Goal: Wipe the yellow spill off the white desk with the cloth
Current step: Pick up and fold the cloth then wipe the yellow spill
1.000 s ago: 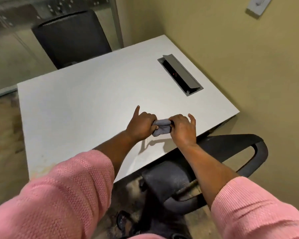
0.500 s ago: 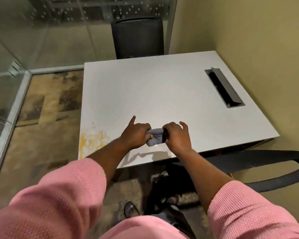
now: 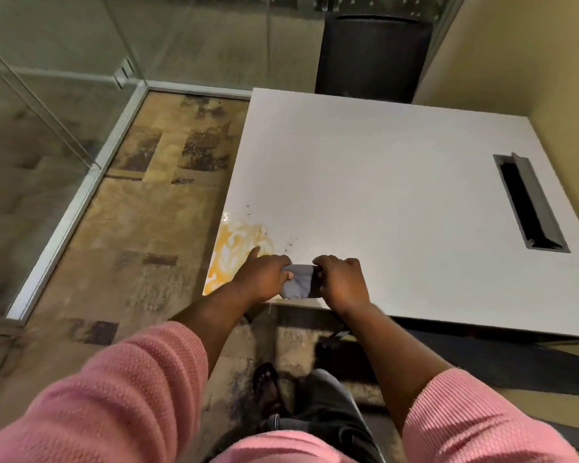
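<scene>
A small grey cloth (image 3: pixel 297 281), bunched into a wad, is gripped from both sides just above the near edge of the white desk (image 3: pixel 381 195). My left hand (image 3: pixel 263 277) holds its left end with the index finger stretched out over the spill. My right hand (image 3: pixel 340 282) holds its right end. The yellow spill (image 3: pixel 236 250) is a smeared patch on the desk's near left corner, directly left of my left hand, with small brown specks around it.
A grey cable slot (image 3: pixel 530 202) with a raised lid is set into the desk's right side. A black chair (image 3: pixel 371 55) stands at the far edge. Glass partitions (image 3: pixel 47 111) lie to the left, a beige wall (image 3: pixel 549 61) to the right. Patterned floor (image 3: pixel 141 212) below.
My view has swung left, so the desk's left corner and the spill now sit near the centre. Both hands moved left with the cloth, and my left hand is now at the spill's edge.
</scene>
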Motion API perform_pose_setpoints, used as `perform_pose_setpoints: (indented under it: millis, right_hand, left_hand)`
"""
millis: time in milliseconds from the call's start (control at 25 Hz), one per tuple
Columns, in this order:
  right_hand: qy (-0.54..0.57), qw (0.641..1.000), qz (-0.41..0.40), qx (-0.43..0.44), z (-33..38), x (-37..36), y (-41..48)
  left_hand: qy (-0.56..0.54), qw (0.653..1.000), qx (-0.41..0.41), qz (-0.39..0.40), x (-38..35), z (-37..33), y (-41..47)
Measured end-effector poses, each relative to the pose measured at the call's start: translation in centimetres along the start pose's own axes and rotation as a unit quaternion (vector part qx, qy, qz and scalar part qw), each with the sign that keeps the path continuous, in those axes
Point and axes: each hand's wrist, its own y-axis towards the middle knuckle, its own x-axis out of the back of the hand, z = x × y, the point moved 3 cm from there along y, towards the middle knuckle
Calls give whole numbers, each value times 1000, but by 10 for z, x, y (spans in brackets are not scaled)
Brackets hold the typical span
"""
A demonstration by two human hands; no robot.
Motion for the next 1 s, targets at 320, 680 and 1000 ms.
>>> perform_pose_setpoints:
  millis: [320, 680, 1000]
  right_hand:
    - [51, 994, 99, -7, -13, -75, 31]
    - [72, 995, 69, -17, -46, -98, 70]
    - [23, 997, 42, 57, -96, -95, 86]
  left_hand:
    - [-36, 997, 55, 35, -64, 50, 19]
    - [69, 988, 34, -137, -84, 36, 49]
    - [177, 977, -116, 15, -136, 34, 61]
